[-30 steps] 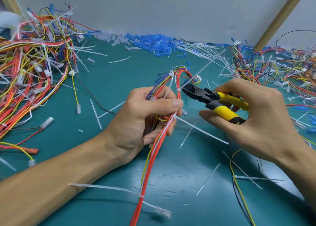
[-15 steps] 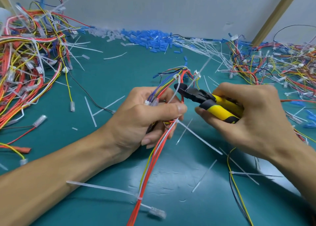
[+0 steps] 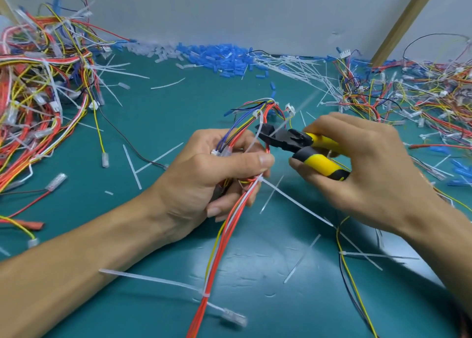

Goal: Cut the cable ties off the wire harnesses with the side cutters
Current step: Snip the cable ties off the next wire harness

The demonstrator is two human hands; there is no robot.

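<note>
Item: wire harness (image 3: 229, 225), red, white, yellow and blue leads, at mid-counter, gripped in the left hand (image 3: 209, 174), thumb and fingers curled round the bundle; loose end trails toward the viewer.
Item: side cutters (image 3: 298, 143), yellow-and-black handles, gripped in the right hand (image 3: 365, 164); black nose touching a white cable tie (image 3: 258, 127) on the harness loop above the left thumb.
Item: teal counter (image 3: 178, 113), strewn with cut ties.
Item: tangled harness piles, far left (image 3: 38, 95) and far right (image 3: 413, 95).
</note>
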